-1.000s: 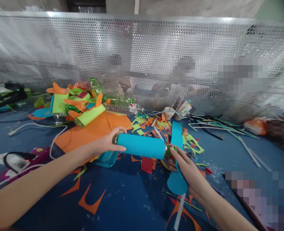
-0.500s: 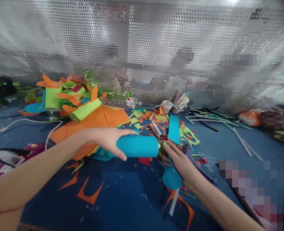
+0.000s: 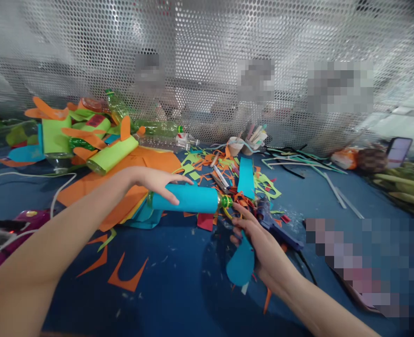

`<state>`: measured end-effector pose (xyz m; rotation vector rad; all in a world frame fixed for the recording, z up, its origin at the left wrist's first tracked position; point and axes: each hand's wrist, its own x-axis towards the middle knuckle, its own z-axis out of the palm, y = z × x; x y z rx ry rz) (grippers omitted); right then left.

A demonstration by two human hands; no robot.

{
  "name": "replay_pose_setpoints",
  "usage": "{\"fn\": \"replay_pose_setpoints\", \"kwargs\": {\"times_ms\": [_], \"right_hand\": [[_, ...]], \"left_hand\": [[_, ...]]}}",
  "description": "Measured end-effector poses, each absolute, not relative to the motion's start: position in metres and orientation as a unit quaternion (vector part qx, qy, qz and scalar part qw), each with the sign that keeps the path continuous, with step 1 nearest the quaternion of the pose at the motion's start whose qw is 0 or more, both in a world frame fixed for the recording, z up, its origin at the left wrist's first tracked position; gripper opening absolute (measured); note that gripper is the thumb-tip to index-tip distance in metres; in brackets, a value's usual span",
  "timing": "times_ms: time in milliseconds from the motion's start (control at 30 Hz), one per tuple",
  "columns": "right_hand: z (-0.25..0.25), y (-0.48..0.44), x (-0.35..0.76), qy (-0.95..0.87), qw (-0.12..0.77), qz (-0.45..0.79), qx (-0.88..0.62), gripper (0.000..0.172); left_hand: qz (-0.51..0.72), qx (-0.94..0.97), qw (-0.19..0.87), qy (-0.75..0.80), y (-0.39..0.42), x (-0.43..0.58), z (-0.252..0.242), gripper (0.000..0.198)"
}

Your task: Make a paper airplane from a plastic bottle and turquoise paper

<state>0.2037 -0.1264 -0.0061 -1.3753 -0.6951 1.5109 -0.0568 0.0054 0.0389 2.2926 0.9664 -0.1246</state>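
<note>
A plastic bottle (image 3: 192,199) wrapped in blue paper lies on its side above the blue table, its green cap (image 3: 227,201) pointing right. My left hand (image 3: 157,181) holds it from above, thumb on the near side and fingers over the far side. In my right hand (image 3: 252,229) is a rounded blue paper cutout (image 3: 241,266), gripped at its upper end and hanging down. The right index finger reaches toward the cap; whether it touches is unclear. Just beyond that hand lies a dark blue glue gun (image 3: 279,229).
Green-wrapped bottles with orange paper fins (image 3: 112,157) pile up at the left on orange sheets (image 3: 157,161). Colourful scraps and scissors (image 3: 221,182) lie beyond the bottle. Cups of markers (image 3: 254,140) stand by the perforated metal screen (image 3: 207,61). A purple device (image 3: 20,229) with cables sits left.
My right hand has drawn back from the bottle neck, exposing the cap, with the blue cutout still in it. The left hand stays on the bottle. The camera view has shifted.
</note>
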Motion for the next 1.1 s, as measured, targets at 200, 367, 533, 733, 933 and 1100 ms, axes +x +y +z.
{"fn": "replay_pose_setpoints", "kwargs": {"times_ms": [200, 367, 533, 733, 933, 1100], "right_hand": [[-0.019, -0.128, 0.206, -0.616, 0.358, 0.421, -0.562, 0.034], [-0.012, -0.149, 0.197, -0.722, 0.29, 0.367, -0.511, 0.024], [0.008, -0.148, 0.213, -0.8, 0.241, 0.249, -0.489, 0.027], [-0.011, -0.119, 0.294, -0.775, 0.096, -0.09, -0.618, 0.039], [-0.038, -0.105, 0.316, -0.77, 0.017, -0.127, -0.625, 0.03], [-0.029, -0.111, 0.302, -0.738, 0.128, -0.182, -0.636, 0.021]], "left_hand": [[-0.105, 0.865, 0.273, 0.409, 0.013, -0.054, 0.037, 0.086], [-0.074, 0.882, 0.211, 0.415, 0.003, -0.033, 0.031, 0.099], [-0.034, 0.896, 0.183, 0.402, -0.005, -0.021, 0.026, 0.097], [-0.023, 0.871, 0.202, 0.447, -0.001, -0.025, 0.037, 0.096], [0.025, 0.856, 0.27, 0.44, 0.008, -0.026, 0.032, 0.095], [0.053, 0.845, 0.321, 0.425, 0.01, -0.026, 0.028, 0.088]]}}
